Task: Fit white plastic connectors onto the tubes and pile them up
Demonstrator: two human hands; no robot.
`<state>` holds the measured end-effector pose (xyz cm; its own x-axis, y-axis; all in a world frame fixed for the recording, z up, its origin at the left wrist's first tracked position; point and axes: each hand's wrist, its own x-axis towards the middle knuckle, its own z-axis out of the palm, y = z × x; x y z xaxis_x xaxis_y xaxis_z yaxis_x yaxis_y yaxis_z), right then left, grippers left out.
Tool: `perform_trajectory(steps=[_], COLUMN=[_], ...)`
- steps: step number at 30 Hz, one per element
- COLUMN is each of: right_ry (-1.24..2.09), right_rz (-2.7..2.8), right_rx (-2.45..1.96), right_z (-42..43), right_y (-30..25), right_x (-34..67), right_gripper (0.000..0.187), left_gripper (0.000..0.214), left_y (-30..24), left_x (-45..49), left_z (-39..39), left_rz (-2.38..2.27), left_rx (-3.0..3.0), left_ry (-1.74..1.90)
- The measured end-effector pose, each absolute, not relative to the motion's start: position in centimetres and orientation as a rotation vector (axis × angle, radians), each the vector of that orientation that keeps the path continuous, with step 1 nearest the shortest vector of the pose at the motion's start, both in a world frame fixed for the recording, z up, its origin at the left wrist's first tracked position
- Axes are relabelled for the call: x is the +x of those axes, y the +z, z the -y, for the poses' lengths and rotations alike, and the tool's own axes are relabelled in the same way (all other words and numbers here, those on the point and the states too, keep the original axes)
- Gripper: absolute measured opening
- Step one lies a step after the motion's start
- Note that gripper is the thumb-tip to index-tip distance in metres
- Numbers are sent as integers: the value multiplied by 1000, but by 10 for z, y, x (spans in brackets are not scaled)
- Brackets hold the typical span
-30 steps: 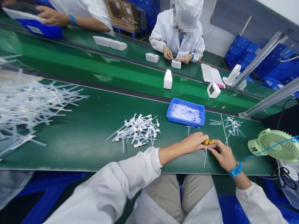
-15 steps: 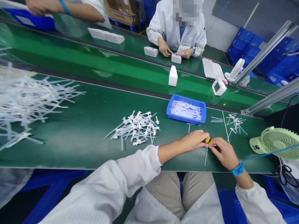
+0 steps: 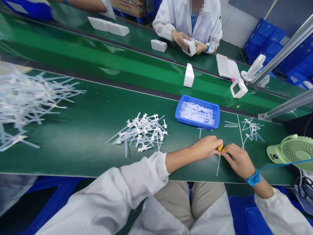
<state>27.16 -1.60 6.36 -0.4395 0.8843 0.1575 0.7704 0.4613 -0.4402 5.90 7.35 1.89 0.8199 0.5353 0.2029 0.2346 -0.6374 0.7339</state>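
My left hand (image 3: pixel 205 147) and my right hand (image 3: pixel 239 159) meet near the front edge of the green table (image 3: pixel 85 130), fingers pinched together. Yellow finger covers (image 3: pixel 221 148) show where the fingertips touch. Between them they hold a thin translucent plastic strip (image 3: pixel 218 164) that hangs down toward the table edge. A blue wrist strap (image 3: pixel 254 178) is on my right wrist. A pile of white clipped strips (image 3: pixel 141 132) lies left of my hands. A blue tray (image 3: pixel 197 112) holding loose strips stands just beyond them.
A smaller heap of strips (image 3: pixel 251 129) lies at the right, a big blurred heap (image 3: pixel 26 104) at the far left. A green fan (image 3: pixel 292 151) stands at the right edge. Across the conveyor (image 3: pixel 97 62) a person (image 3: pixel 193 19) handles a white device; more white devices (image 3: pixel 188 75) stand there.
My hands have stayed pinched on the strip at the same spot. The view drifted a little. The person opposite has lifted a white device off the bench into both hands.
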Motion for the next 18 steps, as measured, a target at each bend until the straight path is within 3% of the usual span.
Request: perform_trajectory(steps=[10,18], right_ry=[473,454], right_rz=[2402,2152], right_rx=[-1404,-1476], right_z=[11,22], right_y=[69,56], right_x=[272,270], right_gripper=[24,13], left_gripper=[28,26], left_y=[19,14], left_x=[57,57], left_z=[-74,-74], left_rz=[-536,-490], left_rx=[2238,2258], left_ry=[562,589])
